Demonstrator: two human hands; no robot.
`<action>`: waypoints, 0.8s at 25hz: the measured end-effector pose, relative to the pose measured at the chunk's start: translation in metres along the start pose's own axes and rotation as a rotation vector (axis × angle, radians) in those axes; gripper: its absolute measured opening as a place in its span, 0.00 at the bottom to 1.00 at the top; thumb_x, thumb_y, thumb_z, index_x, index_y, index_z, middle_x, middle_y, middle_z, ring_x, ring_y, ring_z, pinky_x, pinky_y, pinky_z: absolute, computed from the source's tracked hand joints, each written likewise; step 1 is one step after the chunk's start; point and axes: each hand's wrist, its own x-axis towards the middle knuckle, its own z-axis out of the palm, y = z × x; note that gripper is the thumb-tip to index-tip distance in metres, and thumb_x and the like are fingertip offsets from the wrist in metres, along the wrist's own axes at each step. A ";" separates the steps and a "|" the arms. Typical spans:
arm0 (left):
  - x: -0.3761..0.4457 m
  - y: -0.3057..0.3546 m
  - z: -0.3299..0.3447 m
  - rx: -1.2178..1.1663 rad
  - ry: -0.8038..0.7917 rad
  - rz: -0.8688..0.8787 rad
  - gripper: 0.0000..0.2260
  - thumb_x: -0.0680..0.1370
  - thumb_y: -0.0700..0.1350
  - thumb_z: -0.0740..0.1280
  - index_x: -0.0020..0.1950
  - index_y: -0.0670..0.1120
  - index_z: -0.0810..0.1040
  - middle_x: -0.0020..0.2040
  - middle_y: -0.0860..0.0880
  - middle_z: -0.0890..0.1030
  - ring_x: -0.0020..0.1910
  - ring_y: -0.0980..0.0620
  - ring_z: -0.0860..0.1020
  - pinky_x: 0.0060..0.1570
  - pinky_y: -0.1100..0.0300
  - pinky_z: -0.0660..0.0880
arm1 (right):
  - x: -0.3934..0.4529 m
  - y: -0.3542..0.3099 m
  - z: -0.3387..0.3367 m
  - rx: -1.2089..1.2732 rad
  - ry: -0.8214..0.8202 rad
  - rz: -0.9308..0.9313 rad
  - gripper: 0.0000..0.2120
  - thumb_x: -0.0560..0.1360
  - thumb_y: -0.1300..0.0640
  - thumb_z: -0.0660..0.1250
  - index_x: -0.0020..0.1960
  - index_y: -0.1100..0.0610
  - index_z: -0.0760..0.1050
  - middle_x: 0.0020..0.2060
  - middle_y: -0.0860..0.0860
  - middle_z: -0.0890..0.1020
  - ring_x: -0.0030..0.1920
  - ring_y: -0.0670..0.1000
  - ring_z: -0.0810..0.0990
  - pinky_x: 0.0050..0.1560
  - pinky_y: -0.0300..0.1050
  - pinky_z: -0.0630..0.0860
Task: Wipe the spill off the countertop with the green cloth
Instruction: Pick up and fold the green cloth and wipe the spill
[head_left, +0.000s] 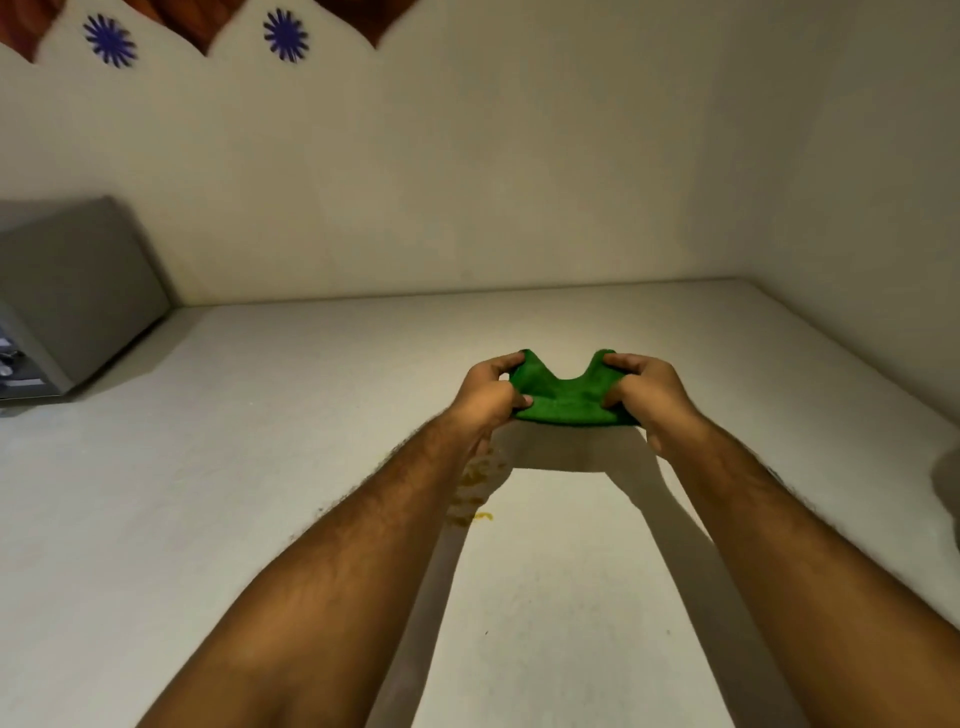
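Note:
A folded green cloth (566, 397) is stretched between both my hands, held a little above the white countertop (260, 467). My left hand (488, 395) grips its left end and my right hand (649, 395) grips its right end. A yellow-orange spill (475, 493) lies on the countertop nearer to me than the cloth, partly hidden under my left forearm and in its shadow.
A grey metal box-like appliance (72, 296) stands at the back left against the wall. The countertop meets walls at the back and on the right. A dim rounded object (948, 483) shows at the right edge.

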 end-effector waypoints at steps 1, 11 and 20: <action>-0.005 0.000 -0.011 0.007 0.003 0.011 0.34 0.75 0.24 0.68 0.78 0.46 0.74 0.76 0.44 0.76 0.70 0.39 0.79 0.67 0.42 0.80 | -0.008 -0.003 0.007 -0.003 -0.001 -0.013 0.34 0.70 0.78 0.69 0.72 0.54 0.80 0.66 0.55 0.79 0.55 0.54 0.82 0.58 0.53 0.84; -0.058 -0.054 -0.100 0.237 -0.058 -0.082 0.39 0.73 0.28 0.76 0.82 0.42 0.66 0.75 0.42 0.75 0.70 0.38 0.78 0.68 0.41 0.79 | -0.066 0.033 0.078 -0.636 -0.002 -0.052 0.28 0.72 0.64 0.74 0.71 0.59 0.77 0.67 0.60 0.77 0.61 0.61 0.81 0.58 0.52 0.80; -0.063 -0.083 -0.187 0.721 0.095 0.192 0.21 0.80 0.44 0.73 0.72 0.44 0.77 0.73 0.46 0.76 0.70 0.46 0.80 0.60 0.63 0.73 | -0.088 0.054 0.132 -1.006 -0.036 -0.353 0.24 0.77 0.45 0.72 0.69 0.56 0.80 0.66 0.56 0.79 0.68 0.61 0.77 0.62 0.58 0.78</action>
